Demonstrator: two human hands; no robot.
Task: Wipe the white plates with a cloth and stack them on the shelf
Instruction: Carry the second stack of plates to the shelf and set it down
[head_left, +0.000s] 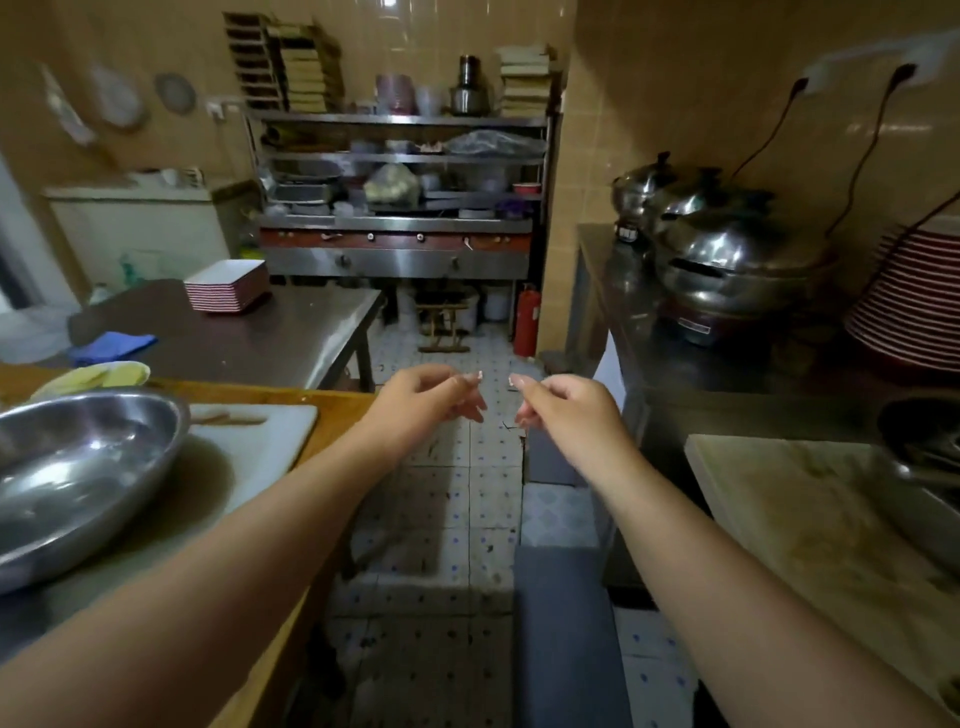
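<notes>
Both forearms reach forward over the tiled floor of a narrow kitchen aisle. The left hand and right hand hang close together in mid-air, fingers loosely curled, holding nothing. The stack of square white plates with red rims sits on the far steel bench at left, well apart from both hands; a folded blue cloth lies on the same bench, nearer the camera. In the left foreground, a large empty stainless-steel bowl rests on a white cutting board, with a pale dish of yellowish slices just behind it. At right, lidded steel pots stand on a dark bench, beside a tall stack of round red-rimmed plates. A worn pale cutting board lies in the right foreground. A crowded steel shelf unit closes the aisle's far end, a red fire extinguisher at its foot.
</notes>
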